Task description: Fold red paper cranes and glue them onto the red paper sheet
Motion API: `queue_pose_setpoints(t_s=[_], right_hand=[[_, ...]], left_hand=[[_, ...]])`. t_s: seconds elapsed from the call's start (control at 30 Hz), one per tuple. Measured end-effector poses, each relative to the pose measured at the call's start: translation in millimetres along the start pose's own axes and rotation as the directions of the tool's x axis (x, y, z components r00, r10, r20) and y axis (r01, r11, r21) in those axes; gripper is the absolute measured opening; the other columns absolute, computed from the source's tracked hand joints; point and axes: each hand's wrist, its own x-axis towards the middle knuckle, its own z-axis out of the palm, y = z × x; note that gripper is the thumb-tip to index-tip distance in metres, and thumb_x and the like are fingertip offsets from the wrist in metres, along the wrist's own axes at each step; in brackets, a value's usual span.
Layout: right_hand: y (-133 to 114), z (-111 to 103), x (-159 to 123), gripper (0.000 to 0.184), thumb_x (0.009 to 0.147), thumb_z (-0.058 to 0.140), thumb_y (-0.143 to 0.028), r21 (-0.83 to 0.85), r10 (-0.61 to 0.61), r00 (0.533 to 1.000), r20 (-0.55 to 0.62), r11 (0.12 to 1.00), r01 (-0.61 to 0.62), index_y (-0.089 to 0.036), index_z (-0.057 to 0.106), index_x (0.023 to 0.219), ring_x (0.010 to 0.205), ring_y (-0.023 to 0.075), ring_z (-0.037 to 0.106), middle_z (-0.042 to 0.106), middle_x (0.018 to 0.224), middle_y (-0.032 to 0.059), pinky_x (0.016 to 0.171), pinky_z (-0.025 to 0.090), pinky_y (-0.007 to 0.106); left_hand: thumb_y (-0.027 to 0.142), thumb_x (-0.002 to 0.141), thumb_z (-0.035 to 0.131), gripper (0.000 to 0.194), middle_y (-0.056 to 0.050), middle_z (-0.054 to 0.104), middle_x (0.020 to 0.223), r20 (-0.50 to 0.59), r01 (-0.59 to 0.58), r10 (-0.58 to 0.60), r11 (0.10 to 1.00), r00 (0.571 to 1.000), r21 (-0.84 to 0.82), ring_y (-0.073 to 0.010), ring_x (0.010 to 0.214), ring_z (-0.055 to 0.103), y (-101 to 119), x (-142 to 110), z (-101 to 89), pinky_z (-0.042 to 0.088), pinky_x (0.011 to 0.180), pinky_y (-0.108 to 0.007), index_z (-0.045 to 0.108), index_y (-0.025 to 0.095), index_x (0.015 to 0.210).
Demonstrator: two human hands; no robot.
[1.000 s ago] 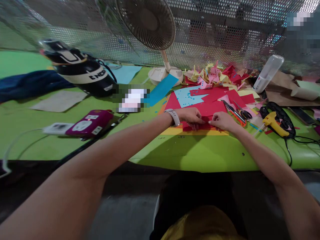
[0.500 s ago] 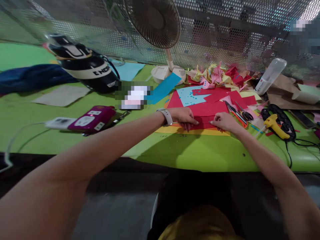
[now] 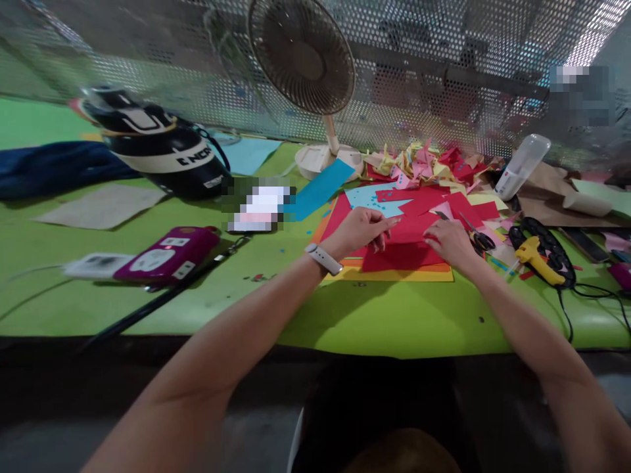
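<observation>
My left hand (image 3: 365, 230), a pale watch on its wrist, hovers over the left part of the red paper. Its fingers are loosely bent and apart, with nothing between them. Bent fingers of my right hand (image 3: 451, 243) are on the right part of the red paper (image 3: 399, 256), which shows a crease; the exact grip is partly hidden. Beneath lie more red sheets (image 3: 340, 213) and a yellow-orange sheet (image 3: 419, 274). Black-handled scissors (image 3: 483, 242) lie just beyond my right hand, which covers most of the utility knife.
A fan (image 3: 308, 59) stands behind a blue strip (image 3: 323, 190). Paper scraps (image 3: 424, 164) are heaped at the back. To the right are a yellow glue gun (image 3: 539, 259) and a clear-capped bottle (image 3: 522, 167). Leftward are a phone (image 3: 259, 207), purple power strip (image 3: 167, 253) and black bottle (image 3: 162, 151).
My left hand has let go of the creased red paper and risen away from it. My right hand has shifted over the utility knife. The view has tilted up slightly.
</observation>
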Motion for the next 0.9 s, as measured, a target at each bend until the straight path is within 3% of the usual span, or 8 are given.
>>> queue_pose_setpoints(t_s=[0.17,0.33,0.47,0.6,0.73,0.83,0.9], right_hand=[[7.4,-0.5,0.9,0.01,0.091,0.065,-0.024,0.137,-0.004,1.0,0.017,0.991,0.002,-0.018,0.071,0.097,0.099,0.0212,0.063,0.071,0.101,0.0082,0.087,0.044,0.034],[13.0,-1.3,-0.6,0.01,0.084,0.07,-0.023,0.364,0.146,0.985,0.093,0.916,-0.17,-0.015,0.069,0.089,0.083,0.0164,0.062,0.07,0.089,0.0061,0.077,0.044,0.029],[11.5,-3.3,-3.0,0.01,0.083,0.07,-0.024,0.432,0.233,0.957,0.173,0.855,-0.287,-0.014,0.069,0.086,0.075,0.0146,0.061,0.069,0.083,0.005,0.072,0.045,0.028],[8.4,-1.0,-5.4,0.015,0.083,0.071,-0.025,0.349,0.254,0.964,0.084,0.898,-0.267,-0.016,0.069,0.095,0.081,0.016,0.063,0.07,0.093,0.0067,0.074,0.046,0.028],[3.6,2.4,-7.0,0.009,0.09,0.06,-0.02,0.152,0.183,0.983,-0.036,0.973,-0.175,-0.019,0.069,0.089,0.094,0.0208,0.064,0.071,0.096,0.0075,0.082,0.045,0.032],[-2.0,-1.2,-9.0,0.016,0.094,0.054,-0.021,0.06,0.127,0.984,-0.126,0.991,-0.121,-0.019,0.069,0.091,0.095,0.0235,0.063,0.071,0.096,0.0093,0.085,0.044,0.035],[-6.0,-6.5,-11.0,0.021,0.098,0.05,-0.023,-0.001,0.076,0.974,-0.212,0.997,-0.078,-0.019,0.07,0.096,0.097,0.0248,0.062,0.071,0.099,0.0104,0.088,0.042,0.038]], left_hand=[[0.044,0.084,0.075,0.044,-0.001,0.06,0.044,-0.081,-0.075,0.069,0.994,0.994,-0.074,-0.0081,0.036,0.049,-3.5,-7.1,-4.6,0.037,0.041,-0.02,0.056,0.019,0.053],[0.045,0.083,0.075,0.046,-0.001,0.06,0.044,-0.089,-0.1,0.094,0.993,0.992,-0.067,-0.0087,0.038,0.051,-5.9,-5.5,-7.1,0.039,0.043,-0.02,0.054,0.019,0.052],[0.046,0.083,0.074,0.046,-0.001,0.059,0.045,-0.093,-0.119,0.114,0.992,0.989,-0.047,-0.0088,0.039,0.05,-7.2,-3.9,-6.8,0.039,0.044,-0.021,0.055,0.019,0.052],[0.047,0.083,0.073,0.045,-0.002,0.061,0.046,-0.093,-0.12,0.117,0.992,0.989,-0.032,-0.0092,0.039,0.051,-13.1,-1.5,-5.3,0.04,0.044,-0.021,0.057,0.02,0.052],[0.05,0.081,0.074,0.044,-0.004,0.063,0.047,-0.066,-0.078,0.074,0.996,0.995,-0.054,-0.0101,0.04,0.054,-21.9,2.3,-1.7,0.041,0.044,-0.021,0.059,0.019,0.054],[0.061,0.08,0.071,0.048,-0.007,0.068,0.054,-0.001,0.048,-0.049,0.985,0.999,-0.163,-0.0153,0.047,0.062,-24.5,2.7,1.2,0.047,0.049,-0.025,0.063,0.018,0.06],[0.072,0.08,0.063,0.056,-0.011,0.073,0.065,0.115,0.162,-0.133,0.936,0.985,-0.312,-0.0228,0.061,0.07,-22.9,1.3,2.3,0.054,0.058,-0.031,0.068,0.017,0.071]])
